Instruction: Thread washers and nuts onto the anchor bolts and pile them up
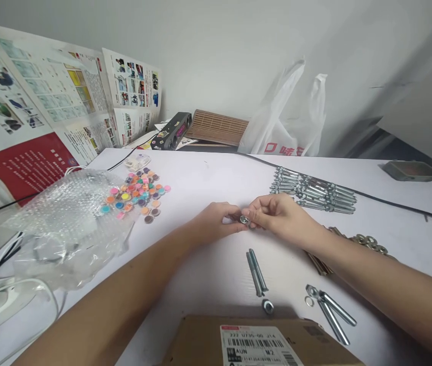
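My left hand (pixel 221 219) and my right hand (pixel 275 213) meet above the middle of the white table. Between their fingertips is a small silver metal nut (pixel 244 219), its round opening facing me. Both thumbs and forefingers are pinched at it; the curled fingers hide whatever else may be there. Just below the hands, two long bolts (pixel 256 273) lie side by side, with a loose nut (pixel 267 306) near their lower ends. Right of these are two metal sleeves (pixel 332 317), another nut (pixel 312 291) and a thin washer (pixel 309 301).
A bundle of expansion bolts (pixel 313 190) lies at the back right. Brass-coloured washers (pixel 370 241) sit beyond my right forearm. Colourful small discs (pixel 137 192) and bubble wrap (pixel 74 218) occupy the left. A labelled cardboard box (pixel 201 340) stands at the front edge.
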Demonstrator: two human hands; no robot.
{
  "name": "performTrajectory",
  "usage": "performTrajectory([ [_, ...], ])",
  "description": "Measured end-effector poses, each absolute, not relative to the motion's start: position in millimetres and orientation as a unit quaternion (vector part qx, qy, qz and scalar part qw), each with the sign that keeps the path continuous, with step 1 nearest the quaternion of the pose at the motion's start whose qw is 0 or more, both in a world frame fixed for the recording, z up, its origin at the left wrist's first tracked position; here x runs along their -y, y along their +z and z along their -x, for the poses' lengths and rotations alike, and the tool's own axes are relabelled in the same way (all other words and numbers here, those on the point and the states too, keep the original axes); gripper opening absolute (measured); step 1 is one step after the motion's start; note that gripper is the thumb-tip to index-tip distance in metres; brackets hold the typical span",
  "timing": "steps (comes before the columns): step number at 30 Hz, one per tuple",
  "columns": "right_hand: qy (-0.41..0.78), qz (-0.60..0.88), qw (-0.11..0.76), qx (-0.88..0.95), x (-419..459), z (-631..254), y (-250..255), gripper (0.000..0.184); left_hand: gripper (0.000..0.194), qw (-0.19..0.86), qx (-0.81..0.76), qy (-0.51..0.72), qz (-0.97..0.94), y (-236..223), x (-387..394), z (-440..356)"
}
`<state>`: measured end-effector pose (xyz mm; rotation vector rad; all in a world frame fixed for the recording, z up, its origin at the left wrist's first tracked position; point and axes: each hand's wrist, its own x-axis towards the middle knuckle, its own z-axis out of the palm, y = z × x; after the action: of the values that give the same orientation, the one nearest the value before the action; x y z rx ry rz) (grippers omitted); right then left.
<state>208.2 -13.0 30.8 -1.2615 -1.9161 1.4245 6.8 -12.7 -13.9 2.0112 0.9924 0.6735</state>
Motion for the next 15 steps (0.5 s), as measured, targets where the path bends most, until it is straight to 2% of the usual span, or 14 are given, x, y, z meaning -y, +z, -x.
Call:
performTrajectory([
  [8,0.517,0.469,0.221,0.681,11.8,-200.8,32.0,0.033,0.011,0.397,-0.388,0.278,-0.784,-13.4,13.2,-7.8],
  [11,0.444,0.48,0.228,0.721,24.8,-214.2,36.3,0.028,0.013,0.392,-0.388,0.274,-0.788,-14.2,12.7,-7.8],
  [13,0.391,0.461,0.185,0.775,39.8,-228.8,40.8,0.021,0.015,0.397,-0.383,0.276,-0.787,-14.9,12.0,-8.2],
  [15,0.377,0.39,0.093,0.835,56.3,-243.2,45.1,0.018,0.017,0.401,-0.385,0.275,-0.784,-15.1,11.2,-8.7],
])
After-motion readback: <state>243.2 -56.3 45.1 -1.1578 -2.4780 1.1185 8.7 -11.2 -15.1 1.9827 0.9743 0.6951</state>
